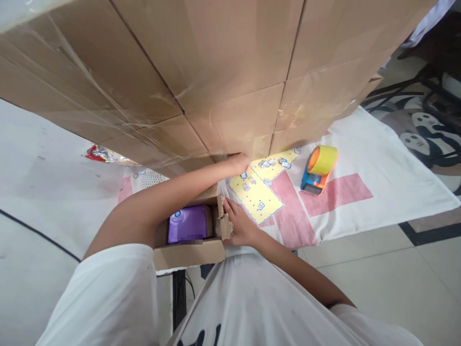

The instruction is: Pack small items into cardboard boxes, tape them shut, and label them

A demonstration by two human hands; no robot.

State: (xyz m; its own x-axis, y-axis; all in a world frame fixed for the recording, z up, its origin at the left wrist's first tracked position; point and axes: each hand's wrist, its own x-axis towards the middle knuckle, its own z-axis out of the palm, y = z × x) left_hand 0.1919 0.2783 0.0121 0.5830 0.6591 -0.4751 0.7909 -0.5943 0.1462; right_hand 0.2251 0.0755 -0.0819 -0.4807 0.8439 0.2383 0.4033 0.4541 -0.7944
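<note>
A small open cardboard box lies at the front edge of the table, close to my body. Inside it sits a purple plastic-wrapped pack. My right hand grips the box's right end, where the cardboard flap is torn. Stretched across above the box, my left arm ends with my left hand closed at the foot of the stacked cartons. Its fingers are curled under, so whatever they hold is hidden. Beneath it lies a yellow patterned area of the table cover.
Large cartons wrapped in clear film stand like a wall in front. To the right, a tape dispenser with yellow tape rests on the pink and white cloth. A red and clear wrapper lies at left.
</note>
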